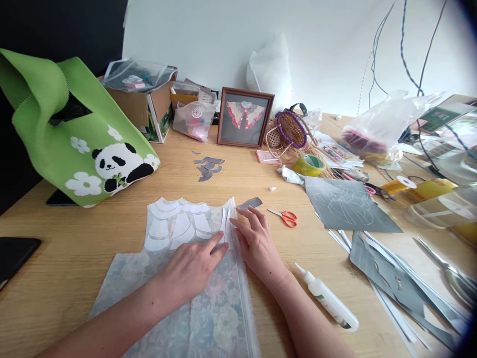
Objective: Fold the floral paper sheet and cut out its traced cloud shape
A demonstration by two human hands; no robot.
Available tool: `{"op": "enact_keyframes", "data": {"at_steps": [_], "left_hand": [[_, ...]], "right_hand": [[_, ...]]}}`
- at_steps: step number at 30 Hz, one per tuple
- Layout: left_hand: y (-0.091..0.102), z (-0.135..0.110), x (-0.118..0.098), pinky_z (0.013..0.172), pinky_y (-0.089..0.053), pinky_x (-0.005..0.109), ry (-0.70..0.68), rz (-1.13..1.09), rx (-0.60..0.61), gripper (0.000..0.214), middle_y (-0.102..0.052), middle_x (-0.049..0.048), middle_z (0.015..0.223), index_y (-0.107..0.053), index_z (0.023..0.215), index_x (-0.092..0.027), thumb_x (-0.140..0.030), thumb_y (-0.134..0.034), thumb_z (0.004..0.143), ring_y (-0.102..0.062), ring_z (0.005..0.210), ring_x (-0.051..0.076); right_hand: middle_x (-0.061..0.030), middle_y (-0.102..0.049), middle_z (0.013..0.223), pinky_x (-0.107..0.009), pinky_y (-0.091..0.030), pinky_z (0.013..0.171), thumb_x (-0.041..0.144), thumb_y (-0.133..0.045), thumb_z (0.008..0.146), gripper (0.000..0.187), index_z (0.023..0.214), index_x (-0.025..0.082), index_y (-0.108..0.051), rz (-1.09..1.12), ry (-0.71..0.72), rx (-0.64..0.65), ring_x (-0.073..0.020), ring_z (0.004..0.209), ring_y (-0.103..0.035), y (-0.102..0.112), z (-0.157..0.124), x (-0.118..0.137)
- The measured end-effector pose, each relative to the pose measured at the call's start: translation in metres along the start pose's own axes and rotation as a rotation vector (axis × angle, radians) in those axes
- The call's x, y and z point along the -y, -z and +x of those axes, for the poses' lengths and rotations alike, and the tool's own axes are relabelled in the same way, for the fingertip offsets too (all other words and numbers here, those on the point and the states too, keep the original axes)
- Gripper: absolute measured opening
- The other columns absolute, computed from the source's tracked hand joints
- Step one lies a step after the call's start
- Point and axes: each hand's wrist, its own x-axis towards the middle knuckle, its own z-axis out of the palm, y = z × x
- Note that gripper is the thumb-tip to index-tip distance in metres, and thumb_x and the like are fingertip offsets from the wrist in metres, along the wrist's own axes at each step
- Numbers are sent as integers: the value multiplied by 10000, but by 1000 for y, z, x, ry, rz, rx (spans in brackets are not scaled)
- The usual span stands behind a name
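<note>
A pale floral fabric (212, 313) lies flat in front of me, and curved white paper pieces (182, 229) sit side by side along its upper part. My left hand (192, 266) rests on it, index and middle fingers stretched out onto a narrow white paper strip (228, 238) near the right edge. My right hand (259, 243) is at that edge with fingers apart, its fingertips touching the strip and fabric border. A dark grey cut piece (251, 203) lies just beyond the right fingers. Orange-handled scissors (287, 219) and a white glue bottle (330, 301) lie to the right.
Several small grey cutouts (208, 166) lie farther back, before a framed collar picture (245, 118). A green panda bag (89, 144) stands left. On the right are a grey sheet with drawn lines (348, 204), grey and white scraps (395, 283) and larger scissors (447, 268).
</note>
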Motion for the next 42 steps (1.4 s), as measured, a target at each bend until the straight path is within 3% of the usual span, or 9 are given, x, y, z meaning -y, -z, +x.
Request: {"op": "enact_keyframes", "data": {"at_steps": [9,16,20,28,42], "left_hand": [[2,0,-1,742,-594,394,-14,3,-1,660,-364,111,1548,-479,1383,-215,26,-366,779,-696,972,261],[2,0,-1,738,-601,380,-18,16,-9,651,-378,113,1540,-470,1374,-215,24,-370,777,-700,961,251],[2,1,-1,719,-603,379,-23,30,-16,658,-410,115,1519,-471,1369,-216,25,-368,765,-706,925,246],[5,1,-3,735,-593,346,-11,26,-2,638,-402,99,1527,-481,1366,-222,17,-384,783,-703,929,226],[4,2,-2,652,-608,395,-43,32,-36,655,-399,98,1528,-436,1407,-206,8,-354,793,-715,837,240]], "right_hand": [[-138,-537,1311,-559,-426,986,110,-504,900,337,1192,205,-644,1,16,40,-338,1307,-336,1,0,2],[-126,-535,1307,-541,-394,1027,186,-535,921,265,1151,213,-666,-7,16,62,-333,1313,-334,0,1,3],[-138,-535,1326,-549,-388,1028,230,-498,951,305,1225,195,-627,-35,-10,64,-337,1320,-331,-1,2,3],[-115,-481,1427,-605,-259,1106,329,-412,993,372,1305,204,-571,-162,-97,116,-355,1392,-265,-6,6,6],[-116,-454,1455,-594,-212,1127,427,-351,1005,438,1348,242,-549,-191,-64,122,-351,1417,-239,-8,9,9]]}}
